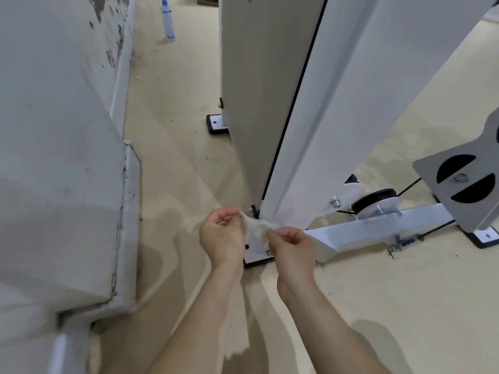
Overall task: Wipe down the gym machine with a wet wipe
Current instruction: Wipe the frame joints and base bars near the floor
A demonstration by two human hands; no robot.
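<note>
A crumpled white wet wipe (pixel 256 228) is stretched between both hands, just in front of the foot of the gym machine. My left hand (pixel 222 236) pinches its left end and my right hand (pixel 293 249) pinches its right end. The machine's tall white upright panel (pixel 318 103) rises behind the hands. A white base beam (pixel 378 230) runs to the right along the floor, carrying a black pulley (pixel 374 202) and cable.
A grey wall (pixel 54 130) with a raised ledge runs close along the left. A spray bottle (pixel 168 20) stands on the beige floor far back. A grey plate (pixel 464 182) with black cut-outs juts in at the right. Black-edged foot plates (pixel 216 124) sit on the floor.
</note>
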